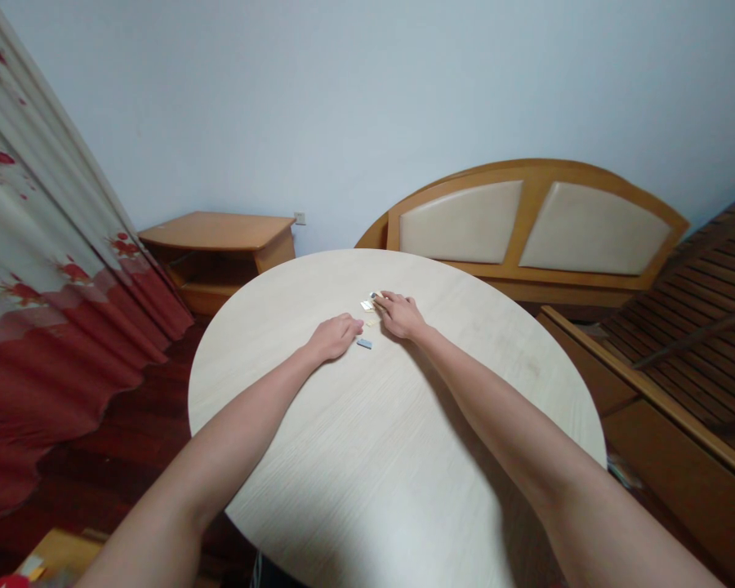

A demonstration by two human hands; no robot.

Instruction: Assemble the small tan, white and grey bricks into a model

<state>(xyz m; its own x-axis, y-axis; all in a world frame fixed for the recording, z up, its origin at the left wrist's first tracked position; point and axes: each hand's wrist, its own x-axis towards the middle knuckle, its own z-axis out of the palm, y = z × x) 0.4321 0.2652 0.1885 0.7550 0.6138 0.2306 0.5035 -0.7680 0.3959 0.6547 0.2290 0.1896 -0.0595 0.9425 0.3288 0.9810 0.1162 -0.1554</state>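
Both my arms reach out over a round pale wooden table. My left hand rests on the tabletop with its fingers curled loosely; a small grey piece lies just to its right, apart from the fingers. My right hand lies a little farther out, fingers bent and pinching a small silvery piece at its fingertips. A small pale flat piece lies on the table beside those fingertips. The pieces are too small to name.
A wooden bedside cabinet stands at the far left against the blue wall. A wooden headboard with two cream pads leans behind the table. Slatted bed frame parts lie at the right. A red-and-white curtain hangs at the left.
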